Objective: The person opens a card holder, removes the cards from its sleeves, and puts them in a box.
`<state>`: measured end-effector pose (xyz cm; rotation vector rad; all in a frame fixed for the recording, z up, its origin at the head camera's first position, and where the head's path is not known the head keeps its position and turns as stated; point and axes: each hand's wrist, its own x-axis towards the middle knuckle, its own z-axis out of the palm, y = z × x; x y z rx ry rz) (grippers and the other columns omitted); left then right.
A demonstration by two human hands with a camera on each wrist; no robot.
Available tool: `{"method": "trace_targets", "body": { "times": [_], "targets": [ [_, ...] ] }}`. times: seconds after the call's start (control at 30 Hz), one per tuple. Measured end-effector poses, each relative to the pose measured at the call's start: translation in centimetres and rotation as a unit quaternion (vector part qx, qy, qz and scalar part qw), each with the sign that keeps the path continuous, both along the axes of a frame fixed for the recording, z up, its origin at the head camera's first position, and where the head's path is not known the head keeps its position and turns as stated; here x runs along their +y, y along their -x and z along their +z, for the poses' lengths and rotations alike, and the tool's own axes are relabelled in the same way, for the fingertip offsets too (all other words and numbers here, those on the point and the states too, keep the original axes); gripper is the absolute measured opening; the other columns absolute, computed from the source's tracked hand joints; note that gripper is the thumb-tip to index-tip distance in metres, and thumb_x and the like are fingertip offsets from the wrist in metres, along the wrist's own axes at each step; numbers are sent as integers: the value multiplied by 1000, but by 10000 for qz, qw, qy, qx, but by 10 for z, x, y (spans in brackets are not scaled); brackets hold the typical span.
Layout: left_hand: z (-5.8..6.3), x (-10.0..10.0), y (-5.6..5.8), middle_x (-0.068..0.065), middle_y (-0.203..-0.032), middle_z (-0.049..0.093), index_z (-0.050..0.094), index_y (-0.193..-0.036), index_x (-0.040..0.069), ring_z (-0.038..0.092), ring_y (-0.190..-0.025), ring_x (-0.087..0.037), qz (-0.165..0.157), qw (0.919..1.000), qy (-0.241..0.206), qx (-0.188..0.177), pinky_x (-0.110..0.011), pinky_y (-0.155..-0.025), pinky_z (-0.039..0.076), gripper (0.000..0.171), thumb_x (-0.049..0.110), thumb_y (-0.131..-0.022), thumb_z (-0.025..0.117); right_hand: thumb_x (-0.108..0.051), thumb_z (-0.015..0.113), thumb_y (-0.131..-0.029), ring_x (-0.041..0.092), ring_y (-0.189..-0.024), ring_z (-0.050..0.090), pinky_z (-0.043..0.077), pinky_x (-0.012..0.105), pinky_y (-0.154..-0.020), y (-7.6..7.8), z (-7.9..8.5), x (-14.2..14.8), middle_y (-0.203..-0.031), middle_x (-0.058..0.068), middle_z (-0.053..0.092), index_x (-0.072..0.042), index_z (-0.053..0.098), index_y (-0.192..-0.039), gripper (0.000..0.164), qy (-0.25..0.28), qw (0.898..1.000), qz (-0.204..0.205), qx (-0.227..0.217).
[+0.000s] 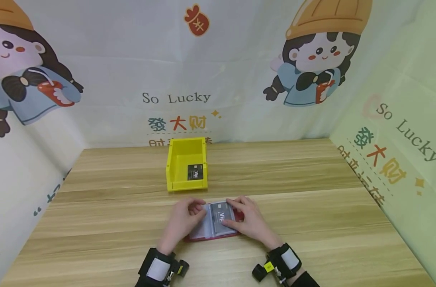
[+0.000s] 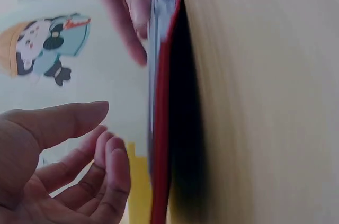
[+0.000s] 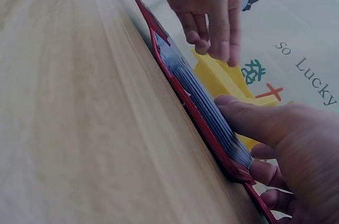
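A red card holder (image 1: 200, 230) lies open on the table, its clear plastic sleeves spread to both sides. Under the right-hand sleeve shows a dark card (image 1: 218, 217) printed "Vip". My right hand (image 1: 251, 221) holds the holder's right side, thumb on the sleeve over the card and fingers along the outer edge. Over the left page hovers my left hand (image 1: 185, 217), its fingers loosely bent. In the left wrist view the left thumb and fingertips (image 2: 117, 163) stand apart with nothing between them. The thick stack of sleeves (image 3: 209, 105) shows edge-on in the right wrist view.
Behind the holder stands a yellow bin (image 1: 187, 186), its low front side facing me. Another dark "Vip" card (image 1: 195, 172) lies inside it. The wooden table (image 1: 293, 175) meets a printed cloth backdrop (image 1: 235, 79) at the back and sides.
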<state>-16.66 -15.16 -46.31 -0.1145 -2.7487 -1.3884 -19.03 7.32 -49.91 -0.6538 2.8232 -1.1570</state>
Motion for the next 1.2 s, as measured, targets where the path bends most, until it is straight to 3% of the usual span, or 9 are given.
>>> {"method": "trace_targets", "body": {
  "times": [0.17, 0.47, 0.7, 0.93, 1.2],
  "targets": [
    [-2, 15, -4, -7, -84, 68, 68, -114, -4, 58, -71, -11, -285, 9991, 269, -188, -20, -62, 47, 29, 11, -90, 72, -37, 82, -82, 11, -96, 47, 34, 30, -85, 1, 0, 1, -107, -2, 60, -12, 62, -138, 64, -4, 10000, 3, -43],
    [-2, 27, 2, -7, -82, 65, 65, -120, -7, 54, -65, -11, -104, 9981, 322, -513, -21, -56, 42, 36, 14, -91, 71, -38, 83, -81, 10, -91, 45, 33, 30, -84, 1, -2, 0, -101, -3, 58, -10, 60, -139, 68, -118, 9999, -51, 105],
    [-6, 28, 9, -7, -79, 65, 67, -114, -5, 52, -62, -12, 34, 9977, 353, -575, -21, -54, 40, 32, 16, -91, 72, -37, 82, -82, 11, -93, 48, 35, 35, -89, 0, -2, -1, -103, -1, 59, -8, 60, -139, 68, -58, 9998, -32, 167],
    [-9, 23, 11, -7, -84, 64, 66, -112, -3, 54, -68, -14, 51, 9959, 89, -900, -24, -59, 41, 30, 19, -91, 72, -37, 83, -82, 11, -92, 45, 33, 34, -88, 0, -2, -2, -102, -2, 58, -8, 60, -139, 68, -40, 9998, -24, 177],
    [-11, 17, 15, -10, -93, 71, 68, -111, -2, 61, -78, -14, -58, 9947, -330, -977, -26, -68, 49, 27, 16, -91, 72, -38, 83, -81, 11, -93, 47, 34, 36, -90, -1, -3, -2, -103, -2, 58, -9, 60, -139, 69, -12, 9998, -77, 154]
  ]
}}
